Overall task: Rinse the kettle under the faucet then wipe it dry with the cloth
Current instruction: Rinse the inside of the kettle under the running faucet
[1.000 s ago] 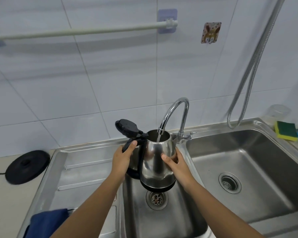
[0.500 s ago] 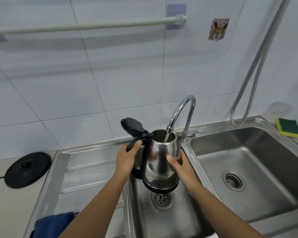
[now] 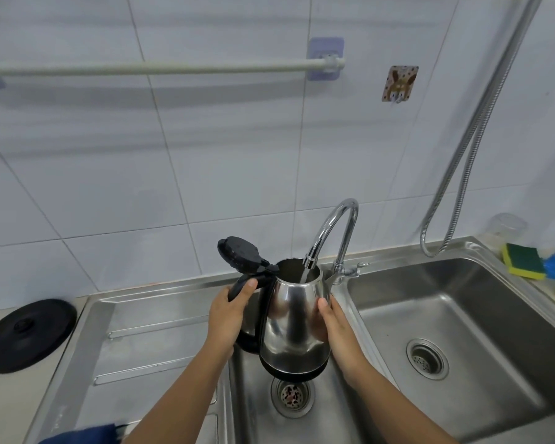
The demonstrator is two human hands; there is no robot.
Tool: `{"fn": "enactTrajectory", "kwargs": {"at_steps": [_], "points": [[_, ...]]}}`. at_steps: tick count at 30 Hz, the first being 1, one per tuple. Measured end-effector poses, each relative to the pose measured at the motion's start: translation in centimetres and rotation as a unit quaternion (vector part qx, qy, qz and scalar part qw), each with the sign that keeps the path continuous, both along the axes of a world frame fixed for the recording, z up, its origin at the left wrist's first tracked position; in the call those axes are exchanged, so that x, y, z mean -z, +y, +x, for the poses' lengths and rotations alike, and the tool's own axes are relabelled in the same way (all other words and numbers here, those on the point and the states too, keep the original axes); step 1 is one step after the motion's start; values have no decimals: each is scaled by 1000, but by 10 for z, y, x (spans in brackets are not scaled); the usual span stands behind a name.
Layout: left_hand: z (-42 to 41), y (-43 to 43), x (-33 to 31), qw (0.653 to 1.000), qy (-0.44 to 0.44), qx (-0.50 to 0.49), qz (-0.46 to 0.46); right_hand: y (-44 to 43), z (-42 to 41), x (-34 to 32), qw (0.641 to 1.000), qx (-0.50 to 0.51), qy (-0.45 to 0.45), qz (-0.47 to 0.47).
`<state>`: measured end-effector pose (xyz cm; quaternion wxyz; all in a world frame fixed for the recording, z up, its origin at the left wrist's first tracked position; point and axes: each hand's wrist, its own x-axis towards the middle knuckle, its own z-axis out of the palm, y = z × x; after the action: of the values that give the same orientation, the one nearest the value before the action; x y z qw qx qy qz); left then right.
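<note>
A shiny steel kettle (image 3: 293, 318) with a black base and black lid flipped open hangs upright over the small middle sink basin (image 3: 334, 411). My left hand (image 3: 228, 318) grips its black handle. My right hand (image 3: 337, 331) presses against the kettle's right side. The curved chrome faucet (image 3: 332, 232) ends just above the kettle's mouth, and a stream of water runs from it into the kettle. A dark blue cloth (image 3: 84, 435) lies at the bottom left edge on the draining board, mostly cut off.
The kettle's round black power base (image 3: 28, 334) sits on the counter at left. A large right sink basin (image 3: 462, 331) has a drain. A yellow-green sponge (image 3: 523, 261) and blue items lie at the far right. A metal shower hose (image 3: 462, 155) hangs by the wall.
The view has shifted a little; the kettle stays under the running faucet in both hands, held at much the same place.
</note>
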<state>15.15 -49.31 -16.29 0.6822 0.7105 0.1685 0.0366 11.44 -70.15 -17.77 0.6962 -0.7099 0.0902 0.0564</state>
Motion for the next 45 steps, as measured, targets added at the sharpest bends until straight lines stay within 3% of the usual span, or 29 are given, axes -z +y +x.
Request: {"fn": "enactTrajectory", "kwargs": {"at_steps": [45], "points": [[-9, -3, -6, 1000, 17, 12, -21, -1, -6, 13, 1000, 16, -8, 12]]}}
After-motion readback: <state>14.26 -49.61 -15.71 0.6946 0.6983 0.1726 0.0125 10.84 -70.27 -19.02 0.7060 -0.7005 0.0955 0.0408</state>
